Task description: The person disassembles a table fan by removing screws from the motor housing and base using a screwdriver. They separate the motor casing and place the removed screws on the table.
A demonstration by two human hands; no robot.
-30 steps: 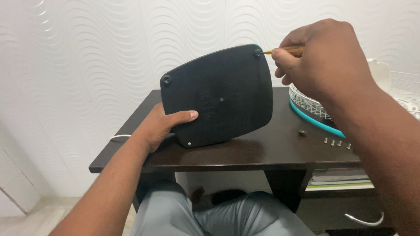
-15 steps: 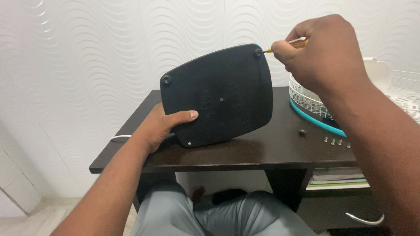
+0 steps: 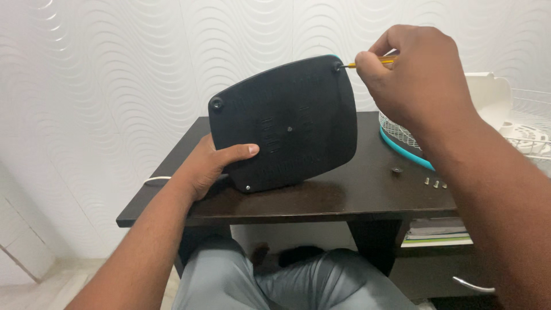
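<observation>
A black, rounded-square fan base (image 3: 284,123) with a teal edge stands tilted on its lower edge on the dark table (image 3: 344,198), underside toward me. My left hand (image 3: 209,166) grips its lower left edge, thumb across the face. My right hand (image 3: 413,72) is closed on a yellow-handled screwdriver (image 3: 373,62). Its tip sits at the rubber foot in the base's top right corner (image 3: 337,65). Another foot (image 3: 216,104) shows at the top left, and a small screw (image 3: 247,188) at the bottom.
A white wire fan guard with a teal rim (image 3: 402,140) lies behind my right arm. Loose screws (image 3: 435,183) and a small dark part (image 3: 396,170) lie on the table at right. A white cable (image 3: 155,180) hangs off the left edge. My knees are under the table.
My right hand has rolled on the screwdriver handle, which rose and then dropped back toward level, the tip staying at the corner. The view has shifted slightly. My left hand has held still.
</observation>
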